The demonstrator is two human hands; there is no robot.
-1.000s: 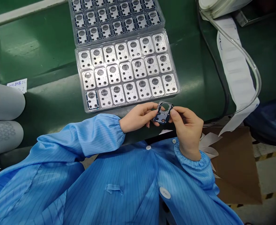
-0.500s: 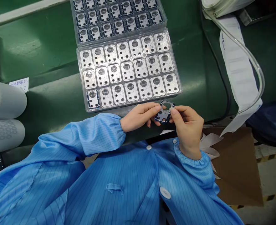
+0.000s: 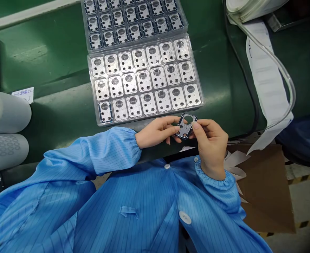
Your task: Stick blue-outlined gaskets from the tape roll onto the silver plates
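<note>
Head view, hands [image 3: 211, 146] turned toward each other, thumbs uppermost, pinching a dark-edged plate [image 3: 186, 130] between them

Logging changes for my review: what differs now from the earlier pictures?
The left hand has its thumb lower on the small plate than half a second ago. Nothing was taken or let go: the right hand still pinches the plate's edge. The near tray stayed put.
</note>
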